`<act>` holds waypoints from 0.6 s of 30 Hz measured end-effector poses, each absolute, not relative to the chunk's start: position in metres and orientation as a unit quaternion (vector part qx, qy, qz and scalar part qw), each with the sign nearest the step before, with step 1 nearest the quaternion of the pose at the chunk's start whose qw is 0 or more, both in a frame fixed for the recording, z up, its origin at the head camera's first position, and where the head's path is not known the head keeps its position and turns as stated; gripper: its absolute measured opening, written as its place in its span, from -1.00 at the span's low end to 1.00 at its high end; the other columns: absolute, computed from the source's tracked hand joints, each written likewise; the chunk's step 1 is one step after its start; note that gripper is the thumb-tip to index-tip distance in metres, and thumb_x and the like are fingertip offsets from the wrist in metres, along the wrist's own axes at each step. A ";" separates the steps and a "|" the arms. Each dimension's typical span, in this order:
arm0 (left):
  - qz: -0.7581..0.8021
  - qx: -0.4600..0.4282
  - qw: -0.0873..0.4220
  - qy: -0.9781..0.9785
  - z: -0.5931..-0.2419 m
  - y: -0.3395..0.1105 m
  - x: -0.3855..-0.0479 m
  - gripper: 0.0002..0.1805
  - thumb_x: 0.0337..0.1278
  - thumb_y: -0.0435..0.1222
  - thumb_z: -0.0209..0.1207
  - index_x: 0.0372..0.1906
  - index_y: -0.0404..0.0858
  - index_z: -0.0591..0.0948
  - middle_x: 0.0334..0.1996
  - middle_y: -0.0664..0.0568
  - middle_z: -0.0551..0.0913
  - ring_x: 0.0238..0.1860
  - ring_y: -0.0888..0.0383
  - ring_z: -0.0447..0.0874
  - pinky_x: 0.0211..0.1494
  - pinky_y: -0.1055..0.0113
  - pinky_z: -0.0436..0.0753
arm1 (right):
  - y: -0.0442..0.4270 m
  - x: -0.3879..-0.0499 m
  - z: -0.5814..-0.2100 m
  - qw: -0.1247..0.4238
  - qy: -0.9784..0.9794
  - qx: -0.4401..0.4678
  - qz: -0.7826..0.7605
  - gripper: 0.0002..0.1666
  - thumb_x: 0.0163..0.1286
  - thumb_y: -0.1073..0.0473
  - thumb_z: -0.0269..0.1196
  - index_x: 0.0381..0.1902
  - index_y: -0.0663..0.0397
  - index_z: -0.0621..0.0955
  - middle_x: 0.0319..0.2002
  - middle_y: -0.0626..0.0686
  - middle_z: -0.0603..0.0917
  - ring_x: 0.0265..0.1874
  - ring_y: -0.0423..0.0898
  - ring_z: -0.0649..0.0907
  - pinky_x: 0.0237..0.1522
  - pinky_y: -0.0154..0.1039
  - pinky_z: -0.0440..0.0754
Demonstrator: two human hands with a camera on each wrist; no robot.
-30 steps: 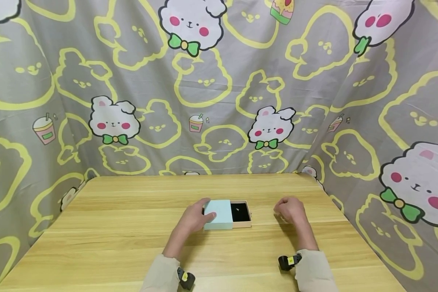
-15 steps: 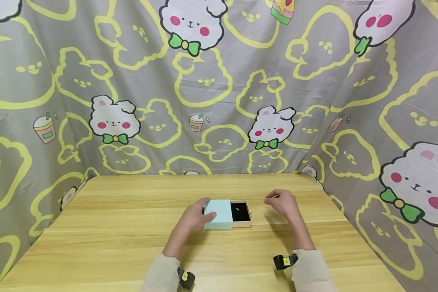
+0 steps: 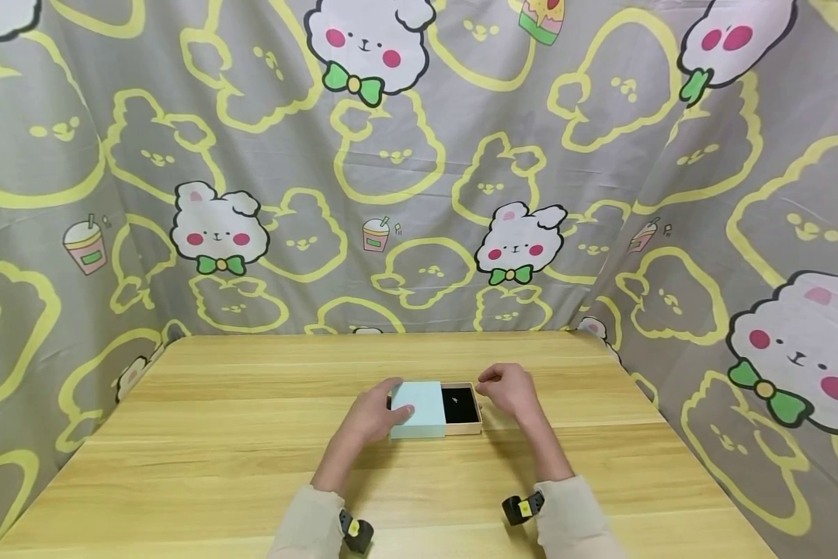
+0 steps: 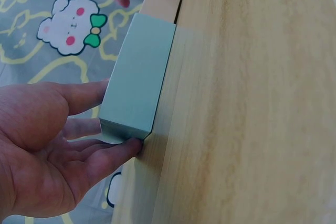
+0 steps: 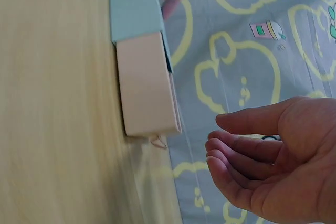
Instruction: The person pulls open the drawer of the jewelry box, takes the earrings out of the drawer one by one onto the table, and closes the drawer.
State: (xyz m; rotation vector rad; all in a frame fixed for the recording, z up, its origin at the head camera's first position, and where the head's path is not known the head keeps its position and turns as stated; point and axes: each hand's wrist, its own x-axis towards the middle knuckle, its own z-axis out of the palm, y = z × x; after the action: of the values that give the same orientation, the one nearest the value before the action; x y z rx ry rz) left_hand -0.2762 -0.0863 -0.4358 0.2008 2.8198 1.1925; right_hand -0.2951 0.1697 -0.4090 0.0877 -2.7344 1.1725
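Observation:
A pale blue box sleeve (image 3: 417, 405) (image 4: 137, 72) lies on the table, its pinkish drawer (image 3: 464, 428) (image 5: 147, 85) partly out to the right. Inside the drawer, a small shiny piece (image 3: 454, 401) rests on a black pad (image 3: 464, 412). My left hand (image 3: 368, 417) (image 4: 44, 150) grips the sleeve's left end, thumb on one side and fingers on the other. Just off the drawer's right end is my right hand (image 3: 512, 390) (image 5: 286, 158), fingers loosely bent and holding nothing. A small loop (image 5: 158, 142) sticks out from the drawer's end in the right wrist view.
The wooden table (image 3: 251, 388) extends around the box on all sides. Behind it and at both sides hangs a grey curtain (image 3: 286, 163) with yellow outlines and white rabbit faces. Small black cameras (image 3: 356, 534) are strapped to both wrists.
My right hand has moved left, to beside the drawer's end, and its fingers have changed pose. My left hand and the box have stayed in place.

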 end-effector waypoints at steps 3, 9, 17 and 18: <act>0.388 0.067 0.035 0.919 -0.436 -0.086 -0.276 -0.32 0.33 -0.10 0.30 0.46 -0.20 0.41 0.34 -0.30 0.51 -0.04 -0.04 0.59 0.07 -0.02 0.61 | 0.162 -0.294 -0.411 0.088 -0.915 0.037 0.392 -0.79 0.17 0.34 0.38 -0.21 0.31 0.76 -0.34 0.13 0.80 -0.31 0.03 0.74 -0.16 -0.06 0.68; 0.385 0.070 0.035 0.919 -0.436 -0.086 -0.277 -0.33 0.33 -0.09 0.30 0.46 -0.19 0.41 0.34 -0.30 0.51 0.04 -0.07 0.60 0.10 -0.04 0.60 | 0.148 -0.292 -0.416 0.081 -0.912 0.048 0.399 -0.77 0.20 0.36 0.38 -0.16 0.32 0.74 -0.31 0.13 0.79 -0.30 0.03 0.73 -0.18 -0.05 0.69; 0.385 0.068 0.037 0.920 -0.436 -0.086 -0.277 -0.32 0.32 -0.09 0.30 0.46 -0.19 0.41 0.34 -0.30 0.51 0.03 -0.06 0.59 0.09 -0.04 0.61 | 0.136 -0.290 -0.422 0.074 -0.915 0.063 0.391 -0.79 0.23 0.35 0.40 -0.16 0.31 0.74 -0.31 0.11 0.76 -0.31 0.01 0.71 -0.24 -0.07 0.68; 0.385 0.067 0.038 0.919 -0.436 -0.086 -0.277 -0.32 0.32 -0.09 0.30 0.46 -0.19 0.41 0.34 -0.30 0.51 0.01 -0.06 0.59 0.08 -0.04 0.61 | 0.135 -0.290 -0.423 0.074 -0.916 0.063 0.388 -0.78 0.23 0.35 0.40 -0.15 0.30 0.74 -0.31 0.11 0.76 -0.31 0.01 0.70 -0.24 -0.07 0.68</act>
State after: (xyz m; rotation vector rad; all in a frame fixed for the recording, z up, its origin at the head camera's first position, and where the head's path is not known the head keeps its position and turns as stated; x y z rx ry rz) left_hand -0.2768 -0.0864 -0.4360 0.2068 2.8214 1.1829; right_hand -0.2901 0.1351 -0.4227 0.1879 -2.7514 1.1658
